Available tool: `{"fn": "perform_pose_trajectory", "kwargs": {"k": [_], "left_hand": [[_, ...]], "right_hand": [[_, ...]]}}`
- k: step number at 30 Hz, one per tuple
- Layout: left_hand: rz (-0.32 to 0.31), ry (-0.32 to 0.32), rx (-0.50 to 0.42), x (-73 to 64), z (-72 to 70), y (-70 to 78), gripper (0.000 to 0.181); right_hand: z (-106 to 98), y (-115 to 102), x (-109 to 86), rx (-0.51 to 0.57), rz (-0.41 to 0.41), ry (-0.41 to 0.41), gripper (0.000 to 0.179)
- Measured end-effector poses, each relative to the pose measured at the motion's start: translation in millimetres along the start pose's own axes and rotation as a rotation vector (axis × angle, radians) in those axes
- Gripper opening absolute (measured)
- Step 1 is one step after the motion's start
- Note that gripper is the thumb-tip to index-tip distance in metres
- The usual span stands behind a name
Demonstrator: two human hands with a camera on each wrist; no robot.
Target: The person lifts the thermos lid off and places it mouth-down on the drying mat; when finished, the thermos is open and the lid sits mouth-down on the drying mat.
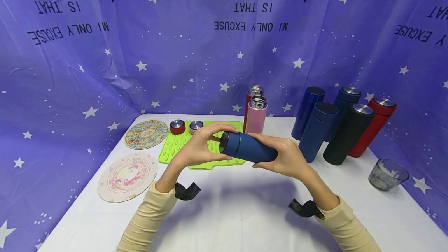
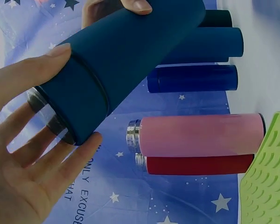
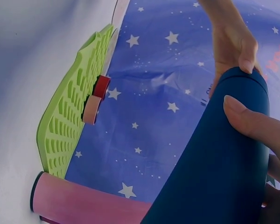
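Your left arm: comes up from the lower left in a beige sleeve, wrist cocked inward, palm facing the lid end of the held bottle (image 1: pixel 253 149).
Left grip (image 1: pixel 197 147): pinching the held bottle around its lid end, thumb on one side and fingers on the other.
Your right arm: mirrors it from the lower right, elbow out.
Right grip (image 1: pixel 284 155): wrapped on the held bottle's body toward the base, thumb laid along it.
Held bottle: just the one, blue, up off the worktop (image 1: pixel 238 221), tipped nearly sideways between your hands, lid end to your left.
Open bottles: two, pink one (image 1: pixel 256 121) in front of a red one (image 1: pixel 246 108), just by the right end of the green mat (image 1: pixel 178 146).
Loose lids: two, red (image 1: pixel 177 128) and pink (image 1: pixel 195 126), side by side on the mat.
Capped bottles: five upright on your right, so three blue (image 1: pixel 316 137), one black (image 1: pixel 344 139), one red (image 1: pixel 376 127).
Round discs: two on your left, flowery (image 1: pixel 147 134) and pinkish (image 1: pixel 127 178).
Glass (image 1: pixel 388 174): one, far right.
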State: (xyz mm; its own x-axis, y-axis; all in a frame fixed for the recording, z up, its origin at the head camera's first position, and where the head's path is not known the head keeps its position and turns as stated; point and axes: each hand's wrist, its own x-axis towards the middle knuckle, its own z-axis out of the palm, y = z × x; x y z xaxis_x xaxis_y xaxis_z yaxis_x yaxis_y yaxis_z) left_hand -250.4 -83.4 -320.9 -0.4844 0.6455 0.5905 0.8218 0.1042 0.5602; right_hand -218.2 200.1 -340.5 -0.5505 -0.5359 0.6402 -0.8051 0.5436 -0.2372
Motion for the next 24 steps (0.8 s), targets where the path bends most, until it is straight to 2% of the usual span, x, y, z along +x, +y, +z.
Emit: {"fn": "perform_pose_trajectory", "kwargs": {"k": [4,8,10,12,15,20,22,24], "left_hand": [[-0.066,0.042,-0.030,0.7,1.5,6.9,0.064],[-0.185,0.101,-0.053,3.3,0.6,29.2,0.057],[-0.237,0.110,-0.050,4.7,-0.7,39.7,0.053],[-0.256,0.098,-0.035,5.4,-1.7,44.9,0.052],[-0.195,0.061,-0.015,5.1,-2.7,42.3,0.056],[-0.021,-0.002,-0.019,1.9,-2.3,15.5,0.069],[0.016,-0.023,-0.033,1.1,-1.8,4.3,0.071],[0.034,-0.037,-0.036,1.0,-2.3,-0.6,0.070]], "right_hand": [[1.1,-1.4,0.0,-0.049,-0.023,0.038,0.083],[2.8,-3.1,0.6,-0.154,-0.059,0.083,0.083],[3.4,-3.4,0.8,-0.190,-0.067,0.090,0.083],[3.8,-2.9,0.8,-0.188,-0.064,0.088,0.083],[3.0,-1.4,0.7,-0.117,-0.040,0.061,0.084],[-0.5,3.1,0.0,0.096,0.053,-0.037,0.086],[-1.6,4.4,-0.9,0.157,0.092,-0.071,0.085],[-2.2,5.0,-1.6,0.185,0.116,-0.089,0.084]]}}
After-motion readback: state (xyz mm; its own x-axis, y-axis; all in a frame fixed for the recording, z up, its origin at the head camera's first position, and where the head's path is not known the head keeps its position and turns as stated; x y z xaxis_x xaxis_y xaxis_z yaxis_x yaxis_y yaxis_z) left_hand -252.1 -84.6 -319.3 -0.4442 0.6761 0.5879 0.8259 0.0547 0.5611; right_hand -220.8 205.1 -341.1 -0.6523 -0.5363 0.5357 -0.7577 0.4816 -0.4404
